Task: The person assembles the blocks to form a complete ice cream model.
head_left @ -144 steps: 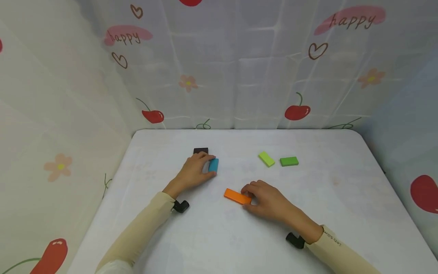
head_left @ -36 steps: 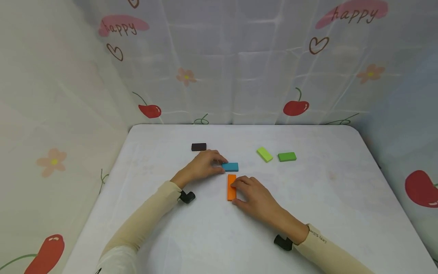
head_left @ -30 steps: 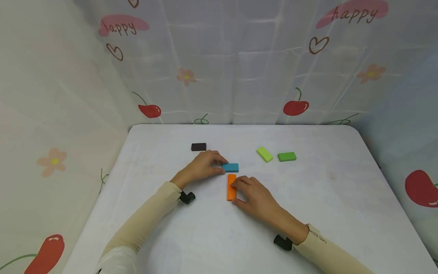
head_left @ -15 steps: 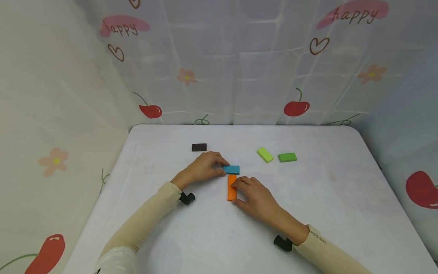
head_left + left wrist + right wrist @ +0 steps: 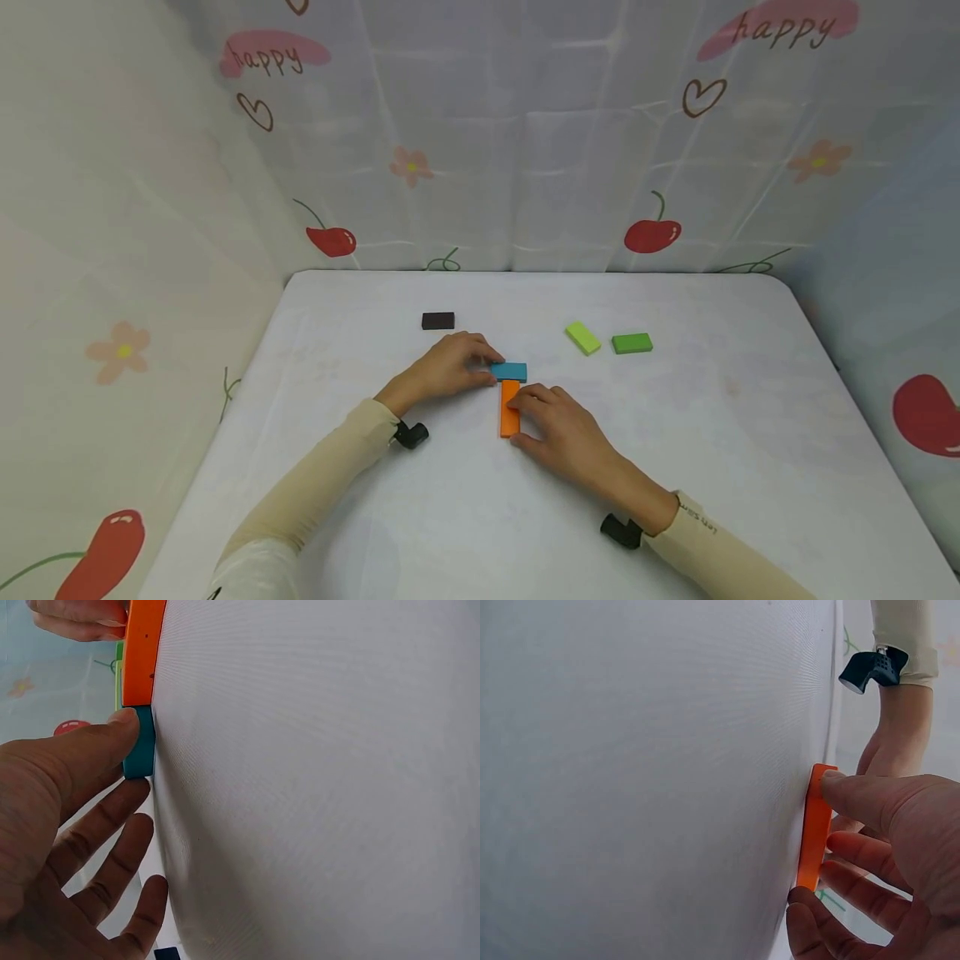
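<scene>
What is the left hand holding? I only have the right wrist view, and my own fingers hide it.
Observer: The left hand pinches a blue block between thumb and fingers.
Operator: Does that touch the orange block?
Observer: Yes. In the left wrist view the two meet, the end of the orange one against the blue one's long side.
Operator: Are there other blocks farther off on the table?
Observer: Three, all lying loose: a dark block toward the left, and a yellow-green block and a green block toward the right.
</scene>
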A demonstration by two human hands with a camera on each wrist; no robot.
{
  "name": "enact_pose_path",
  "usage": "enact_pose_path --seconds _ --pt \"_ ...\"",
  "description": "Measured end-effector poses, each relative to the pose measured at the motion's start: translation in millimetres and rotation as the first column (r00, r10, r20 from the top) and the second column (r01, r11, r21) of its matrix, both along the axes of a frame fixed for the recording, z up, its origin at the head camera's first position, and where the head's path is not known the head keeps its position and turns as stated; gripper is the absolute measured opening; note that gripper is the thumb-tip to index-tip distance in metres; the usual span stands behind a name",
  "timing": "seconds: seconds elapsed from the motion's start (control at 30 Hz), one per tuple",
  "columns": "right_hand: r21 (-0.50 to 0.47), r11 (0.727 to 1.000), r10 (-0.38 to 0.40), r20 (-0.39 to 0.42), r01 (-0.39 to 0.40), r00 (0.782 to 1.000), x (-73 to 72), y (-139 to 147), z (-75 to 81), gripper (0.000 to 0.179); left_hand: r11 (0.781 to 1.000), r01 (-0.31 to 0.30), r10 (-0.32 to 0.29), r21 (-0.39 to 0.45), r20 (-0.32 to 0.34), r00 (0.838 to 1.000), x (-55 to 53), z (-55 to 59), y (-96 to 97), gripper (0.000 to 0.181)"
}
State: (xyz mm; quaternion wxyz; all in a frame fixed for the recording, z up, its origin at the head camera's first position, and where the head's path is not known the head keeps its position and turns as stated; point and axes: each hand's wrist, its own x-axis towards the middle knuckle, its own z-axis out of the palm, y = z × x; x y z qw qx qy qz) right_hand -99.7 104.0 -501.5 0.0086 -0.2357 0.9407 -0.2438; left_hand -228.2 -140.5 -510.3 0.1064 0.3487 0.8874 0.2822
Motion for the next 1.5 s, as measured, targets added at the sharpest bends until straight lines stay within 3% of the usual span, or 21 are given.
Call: enact_pose_path --seconds 1.0,1.23,1.4,1.5 --pt "0.023 1.0 0.004 -0.034 -0.003 0.999 -1.5 -0.5 -2.1 0.044 1.0 -0.026 0.026 -0.007 0.02 0.999 2.2 3.3 0.0 0.031" --pt "-0.041 0.999 -0.003 -0.042 0.001 0.999 -1.8 1.3 -3.2 0.039 1.0 -0.023 0.023 -0.012 0.022 0.999 3.8 2.4 -0.5 0.032" --pt "-0.075 0.994 -0.074 -0.001 0.074 0.997 -7.7 6.4 -3.9 0.037 1.0 -0.013 0.013 -0.004 0.008 1.0 2.9 1.8 -2.9 0.034" --pt "-0.092 0.987 -0.13 0.051 0.134 0.99 -12.1 9.6 -5.0 0.041 0.999 -0.038 0.038 -0.002 0.002 0.999 3.0 0.5 -8.0 0.032"
